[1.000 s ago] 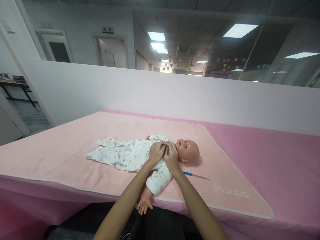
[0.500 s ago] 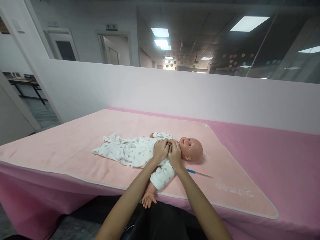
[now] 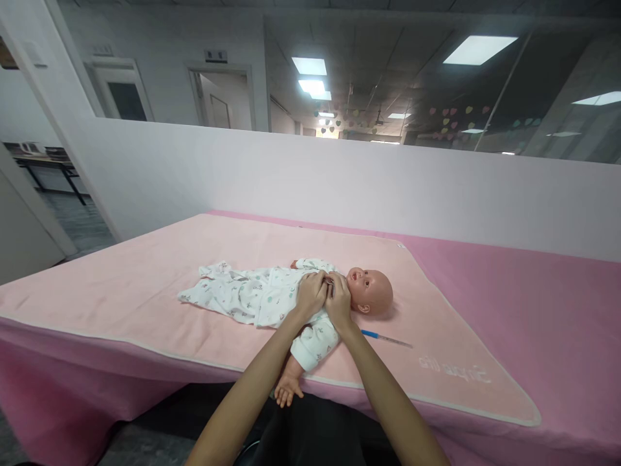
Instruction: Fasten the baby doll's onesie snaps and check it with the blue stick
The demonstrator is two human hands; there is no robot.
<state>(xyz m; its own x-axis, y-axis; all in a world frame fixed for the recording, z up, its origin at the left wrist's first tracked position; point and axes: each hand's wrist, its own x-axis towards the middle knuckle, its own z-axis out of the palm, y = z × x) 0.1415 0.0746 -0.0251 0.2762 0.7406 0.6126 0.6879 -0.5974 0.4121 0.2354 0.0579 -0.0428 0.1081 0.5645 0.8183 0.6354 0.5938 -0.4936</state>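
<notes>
A baby doll point(image 3: 372, 291) lies on its back, head to the right, in a white patterned outfit point(image 3: 272, 296). My left hand point(image 3: 312, 293) and my right hand point(image 3: 338, 296) meet at the upper chest, just below the doll's chin. Both have curled fingers closed on the front of the outfit near the collar. The fingertips and the exact bit of cloth are mostly hidden. One doll arm point(image 3: 290, 382) reaches toward me past the table edge, between my forearms. Beside my right wrist lies a thin stick with a blue end point(image 3: 385, 338), which looks like a thermometer.
Under the doll spreads a pale pink mat point(image 3: 160, 265) with a white border and lettering at the right. A darker pink cloth point(image 3: 557, 310) covers the table. A white low wall point(image 3: 339, 181) with glass above it stands behind.
The view has shifted very slightly. Both hands stay at the doll's collar, with hardly any visible movement of the fingers.
</notes>
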